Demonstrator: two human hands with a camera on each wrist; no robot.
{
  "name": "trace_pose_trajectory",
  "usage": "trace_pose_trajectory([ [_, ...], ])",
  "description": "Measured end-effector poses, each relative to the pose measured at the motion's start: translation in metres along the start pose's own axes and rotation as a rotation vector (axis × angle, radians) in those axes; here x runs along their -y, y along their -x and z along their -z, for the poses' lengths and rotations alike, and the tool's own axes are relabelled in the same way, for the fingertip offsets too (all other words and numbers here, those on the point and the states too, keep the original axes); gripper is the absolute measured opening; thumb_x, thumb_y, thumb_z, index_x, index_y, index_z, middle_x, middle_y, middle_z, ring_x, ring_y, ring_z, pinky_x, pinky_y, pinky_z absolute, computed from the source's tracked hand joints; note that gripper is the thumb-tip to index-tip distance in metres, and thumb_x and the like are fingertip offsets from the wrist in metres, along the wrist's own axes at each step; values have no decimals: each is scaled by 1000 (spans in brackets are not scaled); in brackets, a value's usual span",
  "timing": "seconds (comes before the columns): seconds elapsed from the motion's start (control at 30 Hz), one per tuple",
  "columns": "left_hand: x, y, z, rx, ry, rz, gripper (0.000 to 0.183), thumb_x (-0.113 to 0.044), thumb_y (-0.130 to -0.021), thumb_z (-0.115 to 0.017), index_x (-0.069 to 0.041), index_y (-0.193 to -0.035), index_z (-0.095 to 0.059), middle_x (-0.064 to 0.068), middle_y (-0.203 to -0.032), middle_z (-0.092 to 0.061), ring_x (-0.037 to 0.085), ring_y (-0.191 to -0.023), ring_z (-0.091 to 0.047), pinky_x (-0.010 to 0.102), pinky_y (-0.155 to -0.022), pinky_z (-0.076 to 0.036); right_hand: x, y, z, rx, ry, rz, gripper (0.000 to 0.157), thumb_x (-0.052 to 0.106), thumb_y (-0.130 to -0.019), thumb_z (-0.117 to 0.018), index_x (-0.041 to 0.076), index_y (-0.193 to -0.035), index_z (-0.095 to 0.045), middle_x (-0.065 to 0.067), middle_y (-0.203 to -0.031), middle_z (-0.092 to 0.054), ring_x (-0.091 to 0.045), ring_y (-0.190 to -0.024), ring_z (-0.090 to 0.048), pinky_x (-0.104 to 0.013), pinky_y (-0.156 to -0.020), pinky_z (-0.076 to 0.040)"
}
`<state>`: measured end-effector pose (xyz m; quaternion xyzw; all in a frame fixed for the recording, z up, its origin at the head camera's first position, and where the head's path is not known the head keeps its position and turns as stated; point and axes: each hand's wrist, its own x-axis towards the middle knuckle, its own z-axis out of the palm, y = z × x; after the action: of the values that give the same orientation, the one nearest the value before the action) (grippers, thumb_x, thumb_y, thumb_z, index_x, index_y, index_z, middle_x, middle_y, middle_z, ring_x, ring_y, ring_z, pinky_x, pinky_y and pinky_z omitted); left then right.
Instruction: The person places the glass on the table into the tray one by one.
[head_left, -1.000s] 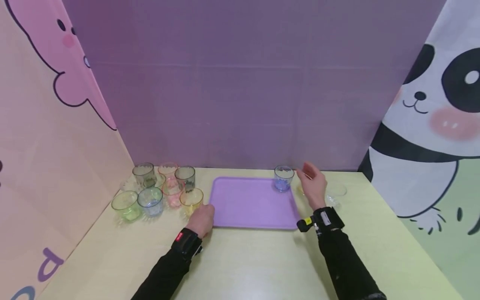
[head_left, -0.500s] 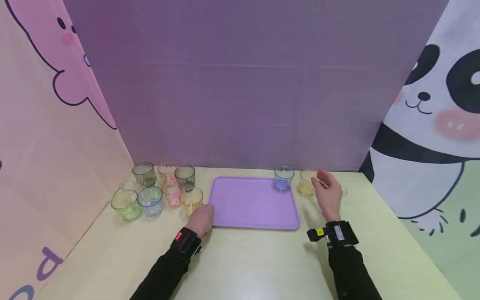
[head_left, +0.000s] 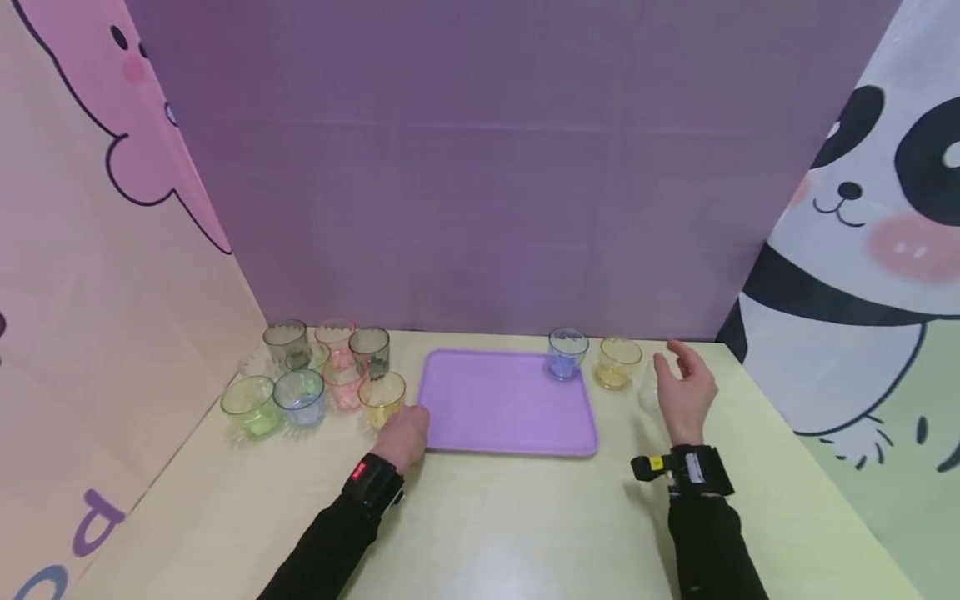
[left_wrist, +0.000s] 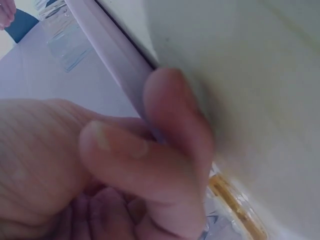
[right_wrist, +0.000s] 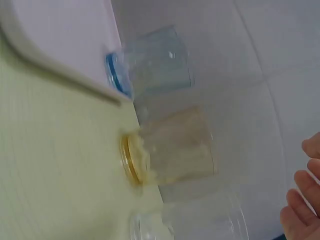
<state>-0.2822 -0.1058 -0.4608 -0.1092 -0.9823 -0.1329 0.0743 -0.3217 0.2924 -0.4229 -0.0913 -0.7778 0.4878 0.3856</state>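
My left hand [head_left: 401, 437] grips the front left edge of the purple tray [head_left: 502, 408]; in the left wrist view its curled fingers lie at the tray's rim. A blue-tinted glass [head_left: 567, 357] stands in the tray's back right corner. To the right of the tray stands a yellow glass [head_left: 617, 367], then a clear glass [head_left: 648, 393], partly hidden behind my right hand [head_left: 687, 402]. That hand is beside the clear glass with thumb and fingers spread apart, holding nothing. In the right wrist view, its fingers [right_wrist: 302, 200] show at the right edge.
Several tinted glasses crowd the table's left side, among them a green glass [head_left: 255, 408], a blue one [head_left: 300, 400] and a yellow one [head_left: 382, 396] close to my left hand. A purple backdrop [head_left: 480, 208] rises behind the table, with printed panels at both sides.
My right hand has moved right, from beside the blue-tinted glass past the yellow glass to the clear one. The yellow glass has come into full view. The left hand stays at the tray.
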Motion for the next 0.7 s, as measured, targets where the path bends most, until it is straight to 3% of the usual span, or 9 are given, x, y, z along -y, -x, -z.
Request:
trace_pose_trajectory([
  [0.17, -2, 1, 2, -11, -6, -16, 11, 7, -76, -54, -1, -69, -58, 14, -69, -61, 28, -60, -59, 40, -49, -49, -11, -7, 12, 14, 163, 48, 45, 24, -82, -65, 4, -121, -57, -17, -122, -55, -31, -117, -46, -42, -100, -32],
  [0.37, -1, 1, 2, -5, -8, -23, 11, 7, -76, -55, -2, -69, -58, 12, -68, -60, 27, -59, -59, 38, -49, -48, -19, -7, 19, 282, 300, -101, 90, 48, -76, -66, -2, -139, -27, -29, -139, -27, -43, -128, -25, -56, -101, -24],
  [0.47, 0, 2, 1, -7, -15, -25, 12, 7, -76, -55, -2, -69, -58, 12, -68, -60, 26, -58, -58, 38, -49, -48, -25, -6, 19, 385, 329, -172, 104, 50, -73, -69, -3, -143, -13, -34, -140, -18, -46, -128, -22, -59, -100, -24],
  [0.57, 0, 2, 1, -14, -16, -28, 12, 7, -76, -55, -2, -68, -58, 12, -68, -60, 26, -58, -58, 39, -49, -48, -30, -7, 18, 411, 347, -202, 105, 43, -74, -71, -3, -143, -7, -37, -138, -19, -48, -125, -25, -57, -100, -26],
  [0.7, -1, 2, 2, -13, -13, -30, 11, 6, -76, -55, -2, -69, -58, 12, -69, -60, 26, -60, -58, 39, -50, -48, -32, -8, 14, 370, 347, -218, 99, 32, -76, -71, -3, -143, -7, -36, -136, -25, -48, -123, -30, -55, -100, -28],
])
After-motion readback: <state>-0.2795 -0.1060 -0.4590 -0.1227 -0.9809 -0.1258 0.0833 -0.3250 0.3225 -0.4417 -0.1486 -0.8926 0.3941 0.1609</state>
